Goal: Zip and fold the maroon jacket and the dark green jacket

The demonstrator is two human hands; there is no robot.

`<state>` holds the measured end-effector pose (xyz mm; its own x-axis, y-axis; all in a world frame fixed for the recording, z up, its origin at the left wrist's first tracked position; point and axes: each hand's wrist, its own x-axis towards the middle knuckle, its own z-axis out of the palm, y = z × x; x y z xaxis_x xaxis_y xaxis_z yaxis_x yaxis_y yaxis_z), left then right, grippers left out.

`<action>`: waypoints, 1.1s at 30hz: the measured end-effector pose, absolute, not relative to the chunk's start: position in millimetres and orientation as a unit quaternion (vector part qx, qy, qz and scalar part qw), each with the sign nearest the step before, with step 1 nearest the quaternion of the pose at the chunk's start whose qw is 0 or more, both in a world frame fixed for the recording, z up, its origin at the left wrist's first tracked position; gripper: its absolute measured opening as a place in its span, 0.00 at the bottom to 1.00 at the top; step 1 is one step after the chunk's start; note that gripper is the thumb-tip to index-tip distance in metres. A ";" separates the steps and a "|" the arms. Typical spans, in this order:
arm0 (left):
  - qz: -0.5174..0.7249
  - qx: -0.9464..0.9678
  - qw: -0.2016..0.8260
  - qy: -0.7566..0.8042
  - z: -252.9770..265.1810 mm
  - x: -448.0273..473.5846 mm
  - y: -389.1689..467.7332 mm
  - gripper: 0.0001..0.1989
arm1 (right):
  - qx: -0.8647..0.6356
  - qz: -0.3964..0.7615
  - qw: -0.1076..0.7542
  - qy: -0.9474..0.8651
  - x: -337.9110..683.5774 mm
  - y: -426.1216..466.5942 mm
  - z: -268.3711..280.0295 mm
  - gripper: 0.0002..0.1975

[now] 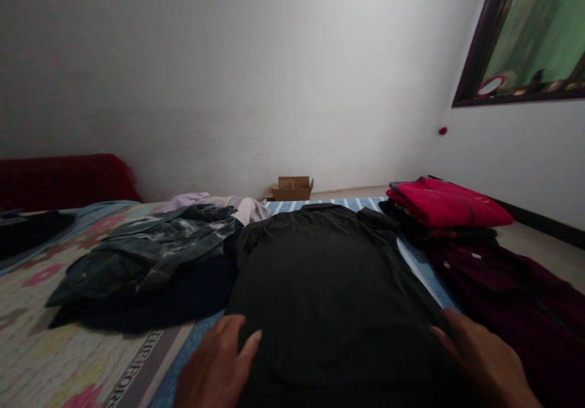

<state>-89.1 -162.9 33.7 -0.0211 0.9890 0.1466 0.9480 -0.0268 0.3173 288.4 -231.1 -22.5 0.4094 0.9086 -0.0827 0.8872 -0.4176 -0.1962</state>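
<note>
A dark shirt [324, 286] lies spread flat, its collar at the far end and its short sleeves out to the sides. At its near left edge is my left hand [219, 359], thumb stretched away from the fingers. My right hand [484, 353] is at the near right edge, its thumb over the cloth and apart from the forefinger. Whether either palm presses on the shirt cannot be made out. The shirt's near hem is dark and hard to see.
Left of the shirt lies a heap of dark grey clothes [169, 249] on a flowered sheet [41, 323]. To the right are a folded red garment [452, 204] on a pile and a maroon garment [516, 298]. A cardboard box [292, 190] stands by the wall.
</note>
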 end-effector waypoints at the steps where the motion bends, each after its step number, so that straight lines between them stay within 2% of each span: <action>1: 0.150 0.741 0.067 0.651 37.0 -65.2 -156.6 0.18 | -0.814 0.089 0.080 -0.569 279.1 -215.9 -14.2 0.10; 2: 0.134 0.779 0.070 0.608 38.2 -40.7 -149.4 0.17 | -0.796 0.065 0.115 -0.590 269.8 -197.9 -7.0 0.08; 5: 0.107 0.855 0.078 0.502 27.3 23.0 -124.3 0.17 | -0.748 0.107 0.176 -0.631 250.4 -136.3 3.0 0.07; 11: 0.039 0.853 0.094 0.511 -33.0 51.2 -83.9 0.29 | -0.794 0.101 0.160 -0.578 265.1 -57.5 -24.1 0.10; 15: 0.036 0.856 0.089 0.508 -50.1 39.7 -82.0 0.30 | -0.789 0.115 0.147 -0.585 281.3 -49.7 -42.5 0.11; 27: 0.038 0.854 0.100 0.509 -50.0 41.2 -82.3 0.31 | -0.800 0.096 0.103 -0.584 277.4 -41.0 -48.0 0.11; 33: 0.049 0.856 0.098 0.505 -53.8 39.9 -82.6 0.31 | -0.796 0.070 0.124 -0.588 268.9 -40.7 -51.5 0.13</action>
<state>39.9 -82.6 -53.8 0.4842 0.8748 -0.0148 0.8557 -0.4700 0.2166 268.9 -40.7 -51.5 0.2981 0.9539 0.0347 0.9195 -0.2772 -0.2788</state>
